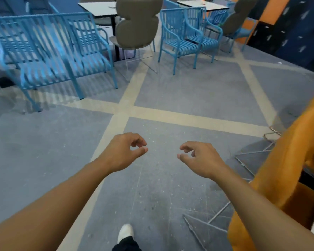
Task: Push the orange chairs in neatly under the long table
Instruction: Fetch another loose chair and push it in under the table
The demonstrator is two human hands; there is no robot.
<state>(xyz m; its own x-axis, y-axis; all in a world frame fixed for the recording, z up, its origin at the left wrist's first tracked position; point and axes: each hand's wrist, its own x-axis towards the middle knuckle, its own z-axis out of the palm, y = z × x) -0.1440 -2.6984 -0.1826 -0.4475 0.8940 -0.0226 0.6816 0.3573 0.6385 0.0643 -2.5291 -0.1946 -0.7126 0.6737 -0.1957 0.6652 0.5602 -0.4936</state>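
Orange chairs [286,160]: two padded backs show at the far right edge of the head view, one behind the other, thin metal sled legs [216,214] splayed out over the grey floor [188,87]. Both backs are cropped by the frame. The long desk they belong under is not plainly in view; a dark strip behind the nearer back may be its edge, cannot tell. Left hand [123,153] and right hand [201,158] are held out in front at about the same height, well apart from each other and clear of the chairs, over bare floor. Fingers [186,147] on both hands are loosely curled, thumb near the forefinger, gripping nothing; this reads as a ready posture between grasps rather than a hold. The right forearm passes just beside the nearer chair back; contact cannot be told. One white shoe [125,232] is forward at the bottom edge, which suggests walking along the chair row. Judgement: no chair is in hand now, and a turn to the right is needed to reach a back. Beyond stand blue slatted chairs [49,57], a grey chair [136,24] and a white-topped desk [98,8].
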